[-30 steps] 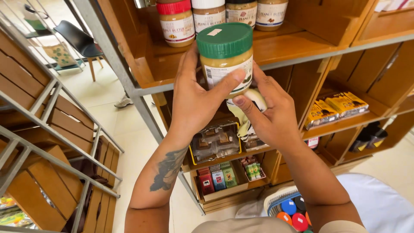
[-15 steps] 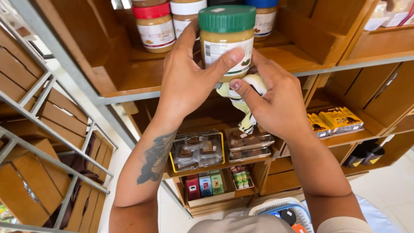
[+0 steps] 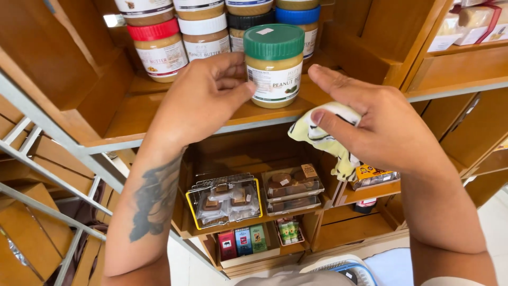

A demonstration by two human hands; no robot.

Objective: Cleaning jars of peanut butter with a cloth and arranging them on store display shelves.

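Note:
A peanut butter jar with a green lid stands upright near the front edge of a wooden shelf. My left hand is at the jar's left side; its thumb touches the label and the fingers are loosely curled, not wrapped around the jar. My right hand is just right of the jar, its forefinger stretched toward the jar's side. A crumpled yellow cloth is pinched under its fingers.
Behind the jar stand more jars: a red-lidded one, a white-lidded one, and black- and blue-lidded ones. Lower shelves hold a yellow-rimmed wire basket of wrapped sweets, plastic boxes and small cartons. Grey metal racking stands at left.
The jar was held up in front of the shelf between both hands; now it stands on the shelf. My right hand has come off it and my left only touches its side.

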